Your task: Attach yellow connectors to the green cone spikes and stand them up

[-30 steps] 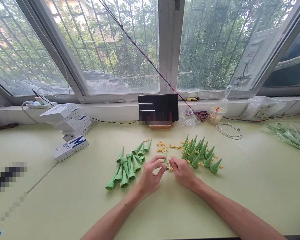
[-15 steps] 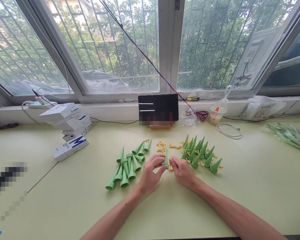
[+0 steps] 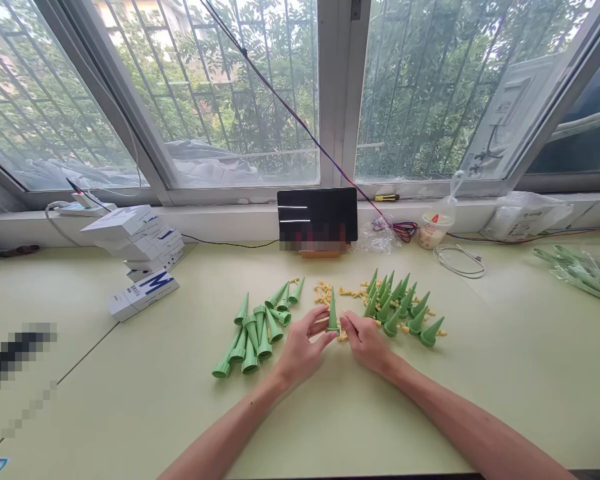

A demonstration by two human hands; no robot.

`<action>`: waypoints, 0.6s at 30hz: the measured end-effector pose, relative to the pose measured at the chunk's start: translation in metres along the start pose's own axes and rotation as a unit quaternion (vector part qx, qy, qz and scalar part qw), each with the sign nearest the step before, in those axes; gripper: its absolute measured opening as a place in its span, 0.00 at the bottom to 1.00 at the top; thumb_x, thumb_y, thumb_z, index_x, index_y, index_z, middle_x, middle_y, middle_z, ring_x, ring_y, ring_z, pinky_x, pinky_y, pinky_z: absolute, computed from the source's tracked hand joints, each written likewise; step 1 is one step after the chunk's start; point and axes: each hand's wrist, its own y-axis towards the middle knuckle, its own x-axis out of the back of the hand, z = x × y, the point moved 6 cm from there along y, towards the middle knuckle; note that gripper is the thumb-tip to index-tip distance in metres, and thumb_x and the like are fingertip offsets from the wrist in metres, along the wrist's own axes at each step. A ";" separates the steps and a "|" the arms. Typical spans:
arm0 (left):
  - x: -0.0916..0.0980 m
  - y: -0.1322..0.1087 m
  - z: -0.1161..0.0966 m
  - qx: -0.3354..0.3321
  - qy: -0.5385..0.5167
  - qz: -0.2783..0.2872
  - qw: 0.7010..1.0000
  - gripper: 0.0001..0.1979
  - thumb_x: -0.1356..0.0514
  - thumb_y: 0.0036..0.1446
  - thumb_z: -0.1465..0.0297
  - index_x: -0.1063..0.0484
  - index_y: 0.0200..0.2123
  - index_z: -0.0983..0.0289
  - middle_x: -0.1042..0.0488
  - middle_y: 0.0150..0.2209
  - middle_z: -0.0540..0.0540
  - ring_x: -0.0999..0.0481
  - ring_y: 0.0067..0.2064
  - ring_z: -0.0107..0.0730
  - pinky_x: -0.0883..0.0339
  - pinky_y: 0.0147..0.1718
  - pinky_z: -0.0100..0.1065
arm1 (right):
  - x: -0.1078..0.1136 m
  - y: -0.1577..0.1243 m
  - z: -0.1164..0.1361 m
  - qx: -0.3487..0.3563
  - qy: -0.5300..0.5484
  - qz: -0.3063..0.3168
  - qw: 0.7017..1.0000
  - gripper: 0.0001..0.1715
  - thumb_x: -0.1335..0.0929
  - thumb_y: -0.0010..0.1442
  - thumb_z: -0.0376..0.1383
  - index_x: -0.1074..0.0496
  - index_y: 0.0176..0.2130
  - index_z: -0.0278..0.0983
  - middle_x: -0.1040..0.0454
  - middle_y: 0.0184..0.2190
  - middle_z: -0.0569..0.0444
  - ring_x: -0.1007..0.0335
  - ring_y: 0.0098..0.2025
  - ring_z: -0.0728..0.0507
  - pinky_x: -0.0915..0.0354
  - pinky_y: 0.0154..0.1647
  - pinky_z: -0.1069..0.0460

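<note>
My left hand (image 3: 305,343) is closed around the base of a green plastic cone spike (image 3: 333,312), which stands upright with its point up. Right beside it, my right hand (image 3: 364,339) is closed in a pinch; a bit of a small yellow plastic piece (image 3: 344,313) shows at its fingertips, mostly hidden. Between and behind the hands lie loose yellow pieces (image 3: 323,293). To the left is a pile of green cone spikes (image 3: 250,333), many lying on their sides. On the right, several green cones (image 3: 392,321) with yellow pieces attached stand in rows.
White boxes (image 3: 145,293) are stacked at the left. A black-screened tablet (image 3: 317,217) leans at the back. Further right are a drink cup (image 3: 433,230) in a bag, a coiled white cable (image 3: 459,261) and bagged green parts (image 3: 580,270).
The green cone in my left hand has turned more upright and into fuller view. The right hand stays nearly in place, still pinched. The piles look the same.
</note>
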 end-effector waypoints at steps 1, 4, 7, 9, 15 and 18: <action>0.000 0.000 -0.001 -0.003 0.005 0.002 1.000 0.24 0.36 0.56 0.67 0.33 0.56 0.63 0.26 0.55 0.59 0.24 0.54 0.43 0.30 0.57 0.45 | 0.000 0.000 0.000 0.001 0.000 0.000 1.000 0.20 0.44 0.70 0.42 0.48 0.27 0.39 0.47 0.20 0.62 0.54 0.22 0.50 0.53 0.25 0.53; 0.000 0.000 -0.006 -0.017 0.036 0.000 0.999 0.23 0.36 0.56 0.68 0.31 0.56 0.62 0.25 0.54 0.57 0.23 0.53 0.40 0.30 0.57 0.44 | 0.000 0.000 0.000 0.003 0.001 0.000 1.000 0.20 0.44 0.70 0.42 0.49 0.27 0.39 0.47 0.20 0.62 0.53 0.22 0.50 0.52 0.25 0.54; 0.000 0.000 -0.010 -0.031 0.060 0.004 0.998 0.22 0.37 0.57 0.68 0.29 0.55 0.61 0.24 0.53 0.56 0.22 0.51 0.38 0.29 0.55 0.42 | 0.001 0.000 0.001 0.007 -0.002 -0.002 1.000 0.20 0.44 0.70 0.41 0.48 0.27 0.39 0.47 0.20 0.62 0.54 0.22 0.50 0.52 0.25 0.54; -0.001 0.000 -0.010 -0.041 0.069 0.019 0.997 0.20 0.38 0.58 0.67 0.28 0.54 0.61 0.23 0.52 0.56 0.22 0.50 0.37 0.28 0.54 0.42 | 0.001 0.000 0.001 0.008 -0.003 -0.003 1.000 0.19 0.44 0.70 0.40 0.48 0.27 0.39 0.46 0.20 0.62 0.54 0.22 0.50 0.52 0.25 0.54; 0.004 -0.001 -0.005 -0.063 0.122 -0.017 0.990 0.16 0.35 0.55 0.66 0.25 0.48 0.61 0.22 0.44 0.55 0.22 0.42 0.35 0.25 0.46 0.42 | 0.000 0.000 0.001 0.005 -0.008 0.003 1.000 0.19 0.44 0.70 0.41 0.48 0.27 0.40 0.45 0.20 0.61 0.53 0.21 0.50 0.52 0.25 0.53; 0.005 -0.002 -0.009 -0.088 0.149 -0.025 0.985 0.13 0.36 0.56 0.67 0.25 0.45 0.61 0.25 0.41 0.54 0.25 0.40 0.33 0.26 0.42 0.37 | 0.000 0.000 0.003 0.000 -0.003 0.007 1.000 0.20 0.44 0.70 0.41 0.48 0.27 0.40 0.46 0.20 0.62 0.54 0.21 0.50 0.52 0.25 0.53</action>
